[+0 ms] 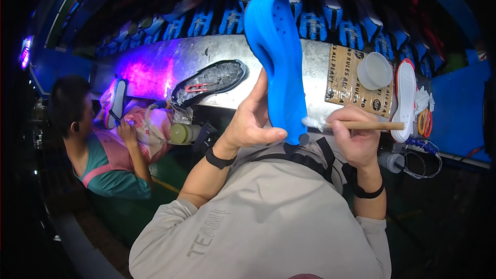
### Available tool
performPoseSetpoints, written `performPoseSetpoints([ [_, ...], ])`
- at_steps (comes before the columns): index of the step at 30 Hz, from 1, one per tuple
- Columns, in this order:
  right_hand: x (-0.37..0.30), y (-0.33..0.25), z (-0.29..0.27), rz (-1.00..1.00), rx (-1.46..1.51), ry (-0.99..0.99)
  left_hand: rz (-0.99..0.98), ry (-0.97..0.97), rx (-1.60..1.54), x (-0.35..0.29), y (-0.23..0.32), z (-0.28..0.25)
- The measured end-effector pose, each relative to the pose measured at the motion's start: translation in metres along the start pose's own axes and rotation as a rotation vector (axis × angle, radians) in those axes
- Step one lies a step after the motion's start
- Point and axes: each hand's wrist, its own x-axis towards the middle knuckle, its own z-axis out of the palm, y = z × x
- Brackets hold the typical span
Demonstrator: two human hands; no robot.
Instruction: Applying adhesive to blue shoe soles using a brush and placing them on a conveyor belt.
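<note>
A bright blue shoe sole (284, 67) stands nearly upright in front of me, with small holes near its top end. My left hand (253, 119) grips its lower left side, thumb across the front and fingers behind. In my right hand (355, 133) is a brush (380, 125) with a wooden handle, pinched near its white bristles. The bristle end points left and meets or nearly meets the sole's lower right edge; I cannot tell if they touch.
A metal bench (222, 49) runs across ahead, bearing a dark insole-like piece (209, 81), a cardboard sheet (341, 82) with a translucent cup (374, 71), and a white-red sole (404, 101). Shoes on racks (312, 23) line the back. A co-worker (111, 144) sits at left holding a sole.
</note>
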Motion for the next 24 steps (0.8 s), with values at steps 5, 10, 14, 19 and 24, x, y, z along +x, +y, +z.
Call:
performPoseSetpoints([
  [5, -0.01, 0.007, -0.003, 0.137, 0.252, 0.301, 0.001, 0.008, -0.052, 0.004, 0.008, -0.005],
  [10, -0.008, 0.039, 0.008, 0.243, 0.252, 0.514, 0.01, 0.02, -0.152, 0.006, 0.015, -0.004],
  [14, 0.0, 0.072, 0.02, 0.138, -0.021, 0.466, -0.067, -0.063, -0.66, 0.002, 0.024, -0.01],
  [19, 0.0, 0.099, 0.032, 0.097, -0.147, 0.372, -0.122, -0.187, -1.254, 0.0, 0.023, -0.03],
  [24, -0.014, 0.119, 0.035, 0.072, -0.18, 0.348, -0.116, -0.294, -1.303, -0.005, 0.015, -0.042],
])
